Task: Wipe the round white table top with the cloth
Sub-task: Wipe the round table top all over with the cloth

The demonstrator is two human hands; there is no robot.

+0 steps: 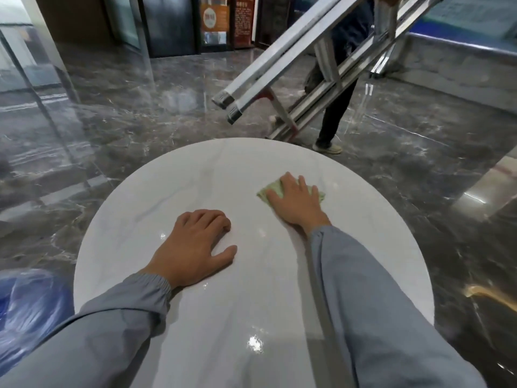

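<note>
The round white table top (212,175) fills the lower middle of the head view, glossy with faint grey veins. A small pale green cloth (272,189) lies on its right part. My right hand (296,201) presses flat on the cloth with straight fingers, and most of the cloth is hidden under the palm. My left hand (193,245) rests on the table near the middle, thumb out to the right and fingers bent at the knuckles against the surface, holding nothing. Both arms wear grey-blue sleeves.
Just beyond the table's far edge a person (333,119) in dark trousers carries a tilted aluminium ladder (285,77). Dark polished marble floor (126,113) surrounds the table. A blue plastic-wrapped object (25,306) sits at the lower left. Glass panels stand at the left.
</note>
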